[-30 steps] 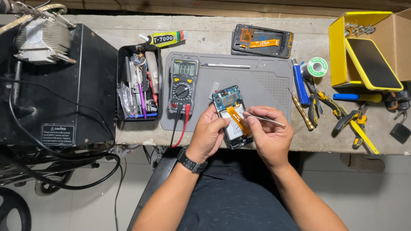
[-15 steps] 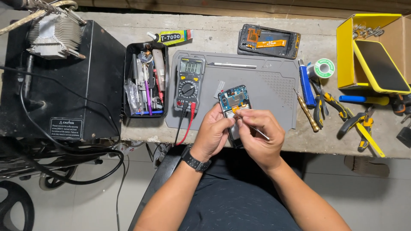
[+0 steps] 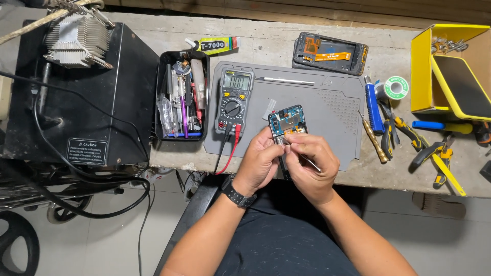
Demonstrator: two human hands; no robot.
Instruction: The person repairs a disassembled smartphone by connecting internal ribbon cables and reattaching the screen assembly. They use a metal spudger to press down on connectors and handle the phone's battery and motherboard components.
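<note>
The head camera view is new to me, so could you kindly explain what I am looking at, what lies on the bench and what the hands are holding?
The picture comes from a camera worn on a person's head, looking down at their own two bare hands over a workbench. The left hand, with a black wristwatch, steadies an opened phone whose circuit board shows. The right hand holds thin metal tweezers at the phone's lower part. The phone lies on a grey repair mat. Also on the mat is a multimeter with red and black leads. Left of it stands a black tray of small tools, then a large black box. Behind lie a glue tube and a phone frame. To the right lie pliers, a solder spool and a yellow box.
</note>
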